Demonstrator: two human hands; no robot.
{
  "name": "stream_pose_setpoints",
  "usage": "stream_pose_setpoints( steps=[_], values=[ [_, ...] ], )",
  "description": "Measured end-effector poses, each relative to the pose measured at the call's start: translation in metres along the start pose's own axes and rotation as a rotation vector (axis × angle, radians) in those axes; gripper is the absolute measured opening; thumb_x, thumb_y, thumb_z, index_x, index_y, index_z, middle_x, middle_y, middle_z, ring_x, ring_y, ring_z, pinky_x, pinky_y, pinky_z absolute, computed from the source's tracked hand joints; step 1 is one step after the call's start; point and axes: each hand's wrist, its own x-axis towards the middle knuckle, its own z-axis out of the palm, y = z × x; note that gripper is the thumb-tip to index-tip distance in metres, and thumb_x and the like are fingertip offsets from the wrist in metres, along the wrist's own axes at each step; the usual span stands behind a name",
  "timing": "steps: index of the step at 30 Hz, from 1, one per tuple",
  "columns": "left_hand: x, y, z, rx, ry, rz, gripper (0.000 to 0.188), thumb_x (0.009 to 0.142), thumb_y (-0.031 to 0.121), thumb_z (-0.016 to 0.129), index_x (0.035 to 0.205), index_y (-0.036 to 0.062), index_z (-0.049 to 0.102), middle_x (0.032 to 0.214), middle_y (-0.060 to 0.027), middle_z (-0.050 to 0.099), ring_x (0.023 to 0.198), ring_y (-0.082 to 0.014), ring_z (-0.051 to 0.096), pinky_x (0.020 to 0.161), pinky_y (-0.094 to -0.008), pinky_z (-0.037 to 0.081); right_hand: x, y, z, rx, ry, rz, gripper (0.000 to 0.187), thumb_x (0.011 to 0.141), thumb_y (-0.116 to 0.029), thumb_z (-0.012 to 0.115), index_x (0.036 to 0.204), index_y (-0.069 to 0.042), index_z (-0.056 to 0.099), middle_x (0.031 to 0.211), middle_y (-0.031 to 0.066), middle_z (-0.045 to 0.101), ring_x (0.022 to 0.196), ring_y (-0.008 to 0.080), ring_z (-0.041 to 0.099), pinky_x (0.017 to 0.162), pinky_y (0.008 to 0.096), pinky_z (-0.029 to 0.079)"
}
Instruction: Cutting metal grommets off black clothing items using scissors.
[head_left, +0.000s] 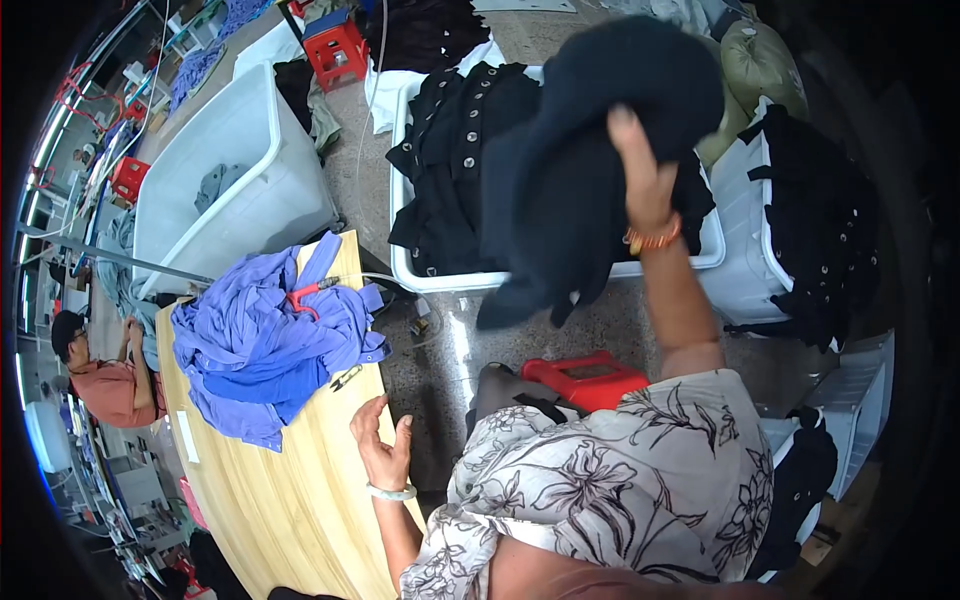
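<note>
My right hand (648,185), raised over a white tub (455,284), grips a dark black garment (590,150). The cloth hangs in folds past the tub's near rim and is a little blurred; its exact kind is hidden by the folds. My left hand (383,445) is empty, thumb and fingers apart, beside the edge of a wooden table (300,500). Close to it on the table lie a heap of purple garments (270,350), a red-handled tool (305,300) on top, and small dark thread snips (346,378).
More black garments with metal eyelets (465,130) fill the tub. Another white tub (240,195) stands left, and one draped in black cloth (745,220) right. A red stool (590,380) is by my body. Farther left sits a person (110,385).
</note>
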Motion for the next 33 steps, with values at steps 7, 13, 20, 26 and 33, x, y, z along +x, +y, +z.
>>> stream_pose_setpoints(
  steps=[7,13,20,26,33],
  values=[
    [0.002,-0.012,0.017,0.095,-0.001,-0.107,0.043,0.078,0.010,0.075,0.117,0.0022,0.060,0.115,-0.0170,0.059,0.113,-0.0343,0.049,0.099,-0.0424,0.039,0.157,0.233,-0.070,-0.929,0.021,0.443,0.102,0.066,-0.058,0.078,0.131,0.013,0.044,0.123,0.0287,0.058,0.112,0.0363,0.060,0.098,0.0412,0.046],
    [-0.041,-0.026,0.030,0.174,0.026,-0.258,0.044,0.077,0.010,0.076,0.117,0.0024,0.060,0.114,-0.0185,0.058,0.113,-0.0365,0.049,0.100,-0.0450,0.038,0.011,0.266,0.026,-0.942,-0.372,0.525,0.082,0.074,-0.046,0.066,0.140,-0.009,0.035,0.127,0.0289,0.050,0.121,0.0469,0.046,0.099,0.0534,0.040],
    [-0.103,-0.035,0.023,0.274,0.002,-0.450,0.049,0.073,0.022,0.077,0.117,0.0069,0.062,0.110,-0.0185,0.059,0.108,-0.0392,0.051,0.095,-0.0495,0.039,-0.212,0.184,0.164,-0.437,-0.991,0.624,0.070,0.079,-0.034,0.071,0.137,-0.003,0.046,0.127,0.0255,0.056,0.119,0.0401,0.053,0.103,0.0431,0.041],
    [-0.108,-0.027,0.005,0.287,0.071,-0.643,0.047,0.074,0.029,0.075,0.114,0.0080,0.063,0.107,-0.0153,0.062,0.106,-0.0357,0.054,0.091,-0.0446,0.044,-0.241,0.160,0.212,-0.132,-1.353,0.570,0.059,0.086,-0.014,0.068,0.137,0.004,0.045,0.133,0.0228,0.053,0.122,0.0311,0.055,0.102,0.0367,0.042],
    [-0.176,-0.043,-0.022,0.189,0.302,-0.921,0.046,0.075,0.030,0.075,0.116,0.0113,0.063,0.115,-0.0134,0.059,0.117,-0.0339,0.049,0.094,-0.0472,0.041,-0.242,0.128,0.313,-0.004,-1.615,0.368,0.053,0.088,-0.016,0.067,0.136,-0.001,0.049,0.113,0.0205,0.064,0.094,0.0257,0.066,0.082,0.0348,0.052]
  ],
)
